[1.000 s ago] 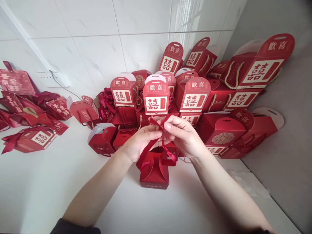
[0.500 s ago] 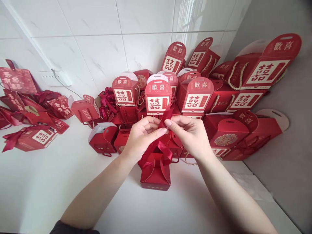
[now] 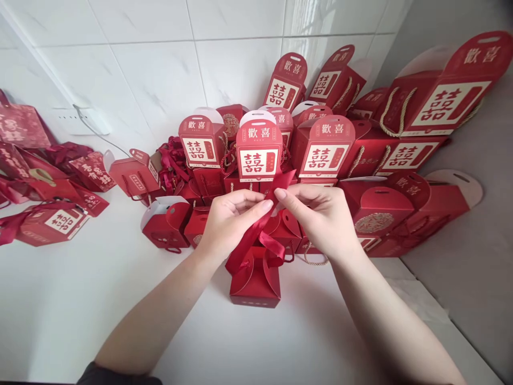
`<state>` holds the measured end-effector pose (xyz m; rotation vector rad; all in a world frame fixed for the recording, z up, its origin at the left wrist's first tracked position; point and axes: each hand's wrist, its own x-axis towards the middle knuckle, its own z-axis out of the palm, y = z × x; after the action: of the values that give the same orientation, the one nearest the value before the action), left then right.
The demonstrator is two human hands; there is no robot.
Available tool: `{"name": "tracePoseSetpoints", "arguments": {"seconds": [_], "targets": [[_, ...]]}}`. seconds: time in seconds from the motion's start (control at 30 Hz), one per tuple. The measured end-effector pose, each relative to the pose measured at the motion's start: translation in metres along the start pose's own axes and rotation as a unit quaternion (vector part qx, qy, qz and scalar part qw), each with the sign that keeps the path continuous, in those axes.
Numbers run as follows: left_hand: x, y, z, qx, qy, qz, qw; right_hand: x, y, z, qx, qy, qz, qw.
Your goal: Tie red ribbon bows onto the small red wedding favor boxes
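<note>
Just above a small red gift box, my left hand and my right hand meet at a red satin ribbon. Thumb and fingers of the left hand pinch the ribbon. At its upper part, close to a free end that sticks up to the right, the right thumb and forefinger are pinched on it too. Below the hands the ribbon runs down to the box, with a loop hanging to the right and a strip to the left. The box stands on the white table with curved top flaps.
Behind my hands, many red boxes with rope handles stand stacked, among them a front one. A bunch of dark red ribbons lies left of them. Further left are more boxes near a wall socket. A grey wall bounds the right.
The ribbon's free end now sticks up further to the upper right between my hands. Both hands stay pinched over the box. The view has shifted slightly.
</note>
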<state>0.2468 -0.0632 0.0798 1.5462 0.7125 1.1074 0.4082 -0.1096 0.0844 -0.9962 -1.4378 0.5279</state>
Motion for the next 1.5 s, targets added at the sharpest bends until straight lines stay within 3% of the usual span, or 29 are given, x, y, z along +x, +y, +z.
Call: {"name": "tracePoseSetpoints", "arguments": {"seconds": [0.1,0.17,0.27,0.37,0.43,0.53,0.73,0.93,1.1,1.2,1.3,1.5], "targets": [[0.0,-0.001,-0.001,-0.01,-0.009,0.014,1.0,0.001,0.0,-0.002,0.0,-0.02,0.006,1.0],[0.002,-0.002,-0.004,-0.035,-0.051,0.023,0.998,0.001,-0.005,-0.005,0.003,-0.024,-0.004,1.0],[0.01,-0.006,-0.014,-0.066,-0.187,0.028,0.98,0.001,-0.021,-0.009,0.01,0.015,-0.036,0.999],[0.017,-0.014,-0.028,-0.049,-0.336,0.025,0.94,-0.001,-0.039,-0.011,0.006,0.054,-0.055,0.997],[0.017,-0.022,-0.037,-0.015,-0.392,0.014,0.92,-0.002,-0.047,-0.01,-0.001,0.056,-0.059,0.997],[0.009,-0.033,-0.045,0.072,-0.432,0.015,0.899,-0.003,-0.048,-0.009,-0.015,0.039,-0.059,0.997],[0.003,-0.045,-0.048,0.21,-0.45,0.079,0.864,0.003,-0.036,-0.012,-0.032,0.012,-0.033,0.999],[0.002,-0.066,-0.045,0.117,-0.458,0.024,0.881,0.004,-0.037,-0.017,-0.056,0.041,-0.024,0.997],[-0.01,-0.081,-0.037,0.038,-0.407,-0.047,0.911,0.01,-0.033,-0.02,-0.094,0.075,-0.071,0.99],[-0.015,-0.079,-0.029,0.039,-0.372,-0.06,0.926,0.011,-0.032,-0.019,-0.097,0.072,-0.08,0.989],[-0.017,-0.071,-0.024,0.06,-0.379,-0.07,0.921,0.009,-0.034,-0.015,-0.075,0.099,-0.071,0.99],[-0.017,-0.061,-0.023,0.107,-0.387,-0.015,0.916,0.005,-0.031,-0.014,-0.047,0.082,-0.076,0.993]]}}
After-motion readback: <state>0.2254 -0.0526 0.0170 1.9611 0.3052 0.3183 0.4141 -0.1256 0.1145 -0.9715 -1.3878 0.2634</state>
